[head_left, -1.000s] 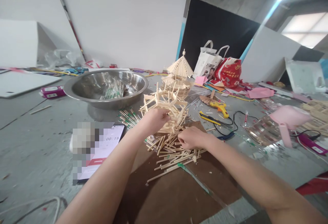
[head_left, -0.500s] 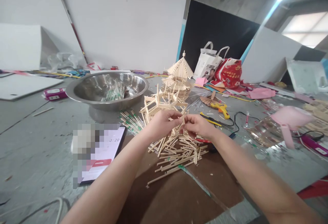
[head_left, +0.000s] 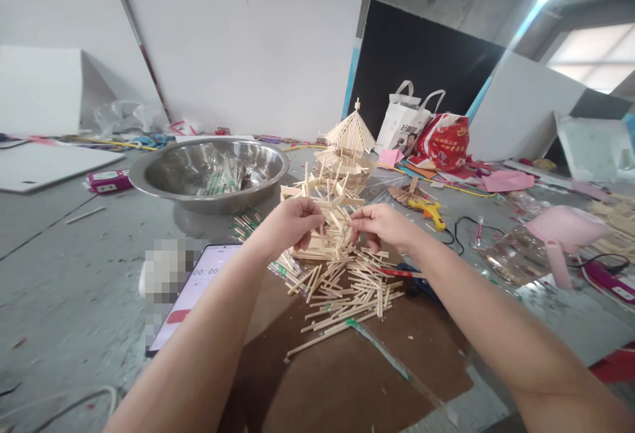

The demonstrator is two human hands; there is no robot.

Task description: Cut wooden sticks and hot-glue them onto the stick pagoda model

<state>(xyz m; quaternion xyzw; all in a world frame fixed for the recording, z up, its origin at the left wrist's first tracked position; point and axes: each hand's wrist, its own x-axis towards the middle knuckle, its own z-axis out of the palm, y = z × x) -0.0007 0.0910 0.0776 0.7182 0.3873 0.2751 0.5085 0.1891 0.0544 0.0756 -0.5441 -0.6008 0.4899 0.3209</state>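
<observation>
My left hand [head_left: 296,223] is closed in a pinch at the left side of a framework of thin wooden sticks [head_left: 342,190]; what its fingertips hold, if anything, I cannot make out. To its right, a short gap away, my right hand [head_left: 380,227] has thumb and forefinger pressed together beside the same framework, its grip also unclear. Both hands partly cover the framework. Behind it rises a small stick pavilion with a pointed roof [head_left: 351,132]. Loose wooden sticks [head_left: 342,297] lie in a heap below my hands on a brown board [head_left: 317,390].
At the left stand a steel basin [head_left: 208,203] holding wrapped sticks and a phone [head_left: 191,297]. A yellow glue gun [head_left: 430,213] and its cord lie to the right, near a clear jug with a pink lid [head_left: 565,227]. Bags [head_left: 441,143] stand behind. Dark-handled scissors [head_left: 421,281] lie under my right forearm.
My hands were together at the framework's front and have drawn apart, the left moving left and the right slightly right. More of the framework between them now shows.
</observation>
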